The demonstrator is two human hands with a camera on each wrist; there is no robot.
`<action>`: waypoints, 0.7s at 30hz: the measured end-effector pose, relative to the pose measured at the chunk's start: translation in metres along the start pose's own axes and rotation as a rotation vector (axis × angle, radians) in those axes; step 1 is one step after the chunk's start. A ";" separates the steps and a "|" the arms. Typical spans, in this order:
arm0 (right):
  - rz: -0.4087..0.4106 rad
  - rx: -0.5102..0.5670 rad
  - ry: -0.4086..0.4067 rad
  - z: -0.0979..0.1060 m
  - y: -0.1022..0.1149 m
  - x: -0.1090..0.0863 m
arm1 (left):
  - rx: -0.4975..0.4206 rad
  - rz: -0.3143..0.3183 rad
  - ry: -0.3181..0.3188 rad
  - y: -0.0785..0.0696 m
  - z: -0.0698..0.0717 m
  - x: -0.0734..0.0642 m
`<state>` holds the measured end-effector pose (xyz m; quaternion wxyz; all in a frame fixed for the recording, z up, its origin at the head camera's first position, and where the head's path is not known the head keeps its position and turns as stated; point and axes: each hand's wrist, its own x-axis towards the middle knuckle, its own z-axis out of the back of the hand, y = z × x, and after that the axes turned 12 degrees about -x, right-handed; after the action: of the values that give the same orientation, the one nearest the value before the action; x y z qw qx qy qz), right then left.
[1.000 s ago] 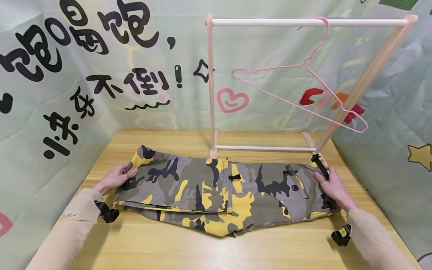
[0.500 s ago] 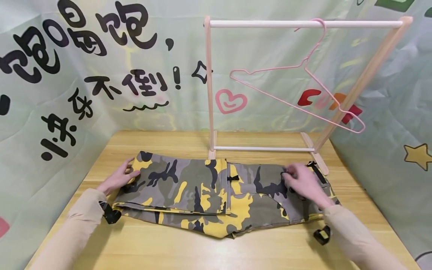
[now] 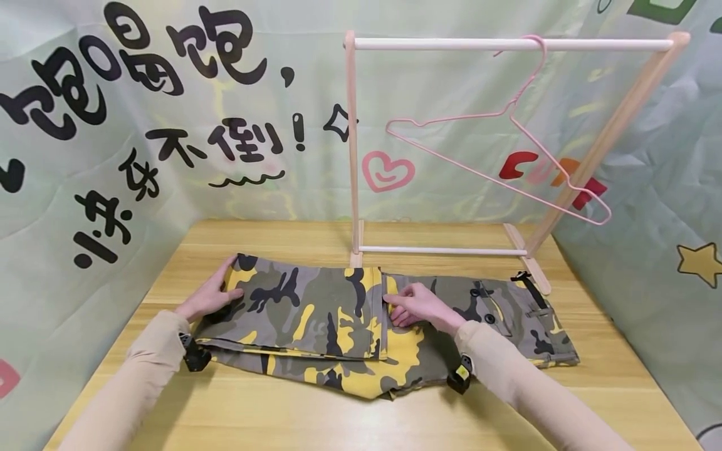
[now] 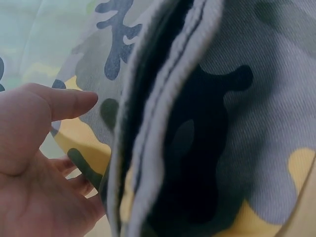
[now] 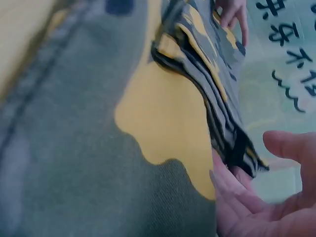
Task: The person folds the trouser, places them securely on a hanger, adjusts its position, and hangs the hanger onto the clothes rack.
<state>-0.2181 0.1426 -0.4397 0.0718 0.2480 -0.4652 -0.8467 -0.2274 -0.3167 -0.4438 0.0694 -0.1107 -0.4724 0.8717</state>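
Yellow, grey and black camouflage trousers lie folded across the wooden table, the legs doubled back so their hems end near the middle. The waist end, with black buttons and a black strap, points right. My left hand holds the folded left end, thumb on top and fingers behind the edge. My right hand reaches over the trousers to the hems, fingertips right at their edge. From the right wrist view, the right thumb stands apart from the fingers, which touch the layered hems.
Behind the trousers stands a small garment rack of pale wood with white bars. On its top bar hangs a pink wire hanger. Printed cloth walls enclose the table at the back and sides.
My right hand has let go of the waist end and moved left across the trousers to the hems. The left hand stays at the folded end, shifted slightly right.
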 end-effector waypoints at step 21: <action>-0.071 0.129 0.032 -0.016 0.012 0.020 | -0.042 -0.003 0.032 0.001 0.002 0.000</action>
<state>-0.2290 0.1166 -0.4447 0.0330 0.2819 -0.5085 -0.8129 -0.2282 -0.3189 -0.4438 0.0759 -0.1253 -0.4897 0.8595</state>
